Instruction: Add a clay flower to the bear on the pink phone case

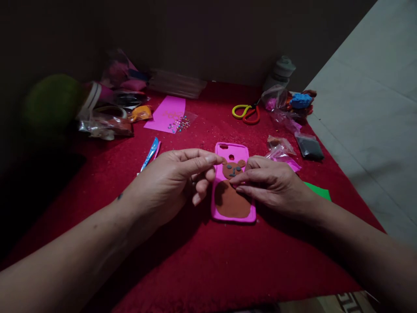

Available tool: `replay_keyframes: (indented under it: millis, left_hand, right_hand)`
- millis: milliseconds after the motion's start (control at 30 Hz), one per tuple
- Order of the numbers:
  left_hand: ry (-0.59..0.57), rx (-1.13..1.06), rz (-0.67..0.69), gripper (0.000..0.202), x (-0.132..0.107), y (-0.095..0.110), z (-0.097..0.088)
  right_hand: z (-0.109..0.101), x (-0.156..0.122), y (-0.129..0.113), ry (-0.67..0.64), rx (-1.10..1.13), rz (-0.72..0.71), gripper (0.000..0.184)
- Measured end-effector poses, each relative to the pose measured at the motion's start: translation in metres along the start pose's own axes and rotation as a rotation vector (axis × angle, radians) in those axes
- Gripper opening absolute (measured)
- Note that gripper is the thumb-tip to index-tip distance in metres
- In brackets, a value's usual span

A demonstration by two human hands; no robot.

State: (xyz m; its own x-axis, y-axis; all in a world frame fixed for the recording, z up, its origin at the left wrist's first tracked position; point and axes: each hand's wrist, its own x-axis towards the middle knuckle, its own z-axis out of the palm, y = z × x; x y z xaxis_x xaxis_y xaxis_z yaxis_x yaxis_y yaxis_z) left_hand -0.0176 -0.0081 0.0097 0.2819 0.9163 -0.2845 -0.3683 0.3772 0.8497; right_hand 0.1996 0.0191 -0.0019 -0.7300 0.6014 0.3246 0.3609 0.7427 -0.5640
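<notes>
A pink phone case [232, 150] lies on the red cloth, its camera hole and a round hole at the far end. On it sits a brown clay bear: a head [230, 172] with dark eyes, nose and mouth, two round ears, and a wide body [233, 203] below. My left hand [182, 174] has thumb and index finger pressed together at the ear on the left; anything between them is hidden. Bent over the bear's chin, my right hand [272, 180] holds its fingertips close together where head meets body. What they grip, if anything, I cannot make out.
Yellow-and-red-handled scissors [246, 113], a bottle [280, 71] and bagged clay [301, 102] lie beyond on the right. A black clay packet [309, 146] and green sheet [317, 191] are nearer. Leftward are a blue tool [150, 152], pink paper [167, 108] and small gems [180, 124].
</notes>
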Motion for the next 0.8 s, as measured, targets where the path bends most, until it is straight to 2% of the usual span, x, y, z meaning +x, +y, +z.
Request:
replay_keyframes:
  millis: [800]
  left_hand:
    - [-0.005, 0.009, -0.018, 0.008, -0.0008, 0.0003, 0.0008]
  right_hand:
    - [0.0015, 0.0015, -0.0011, 0.013, -0.003, 0.031, 0.014]
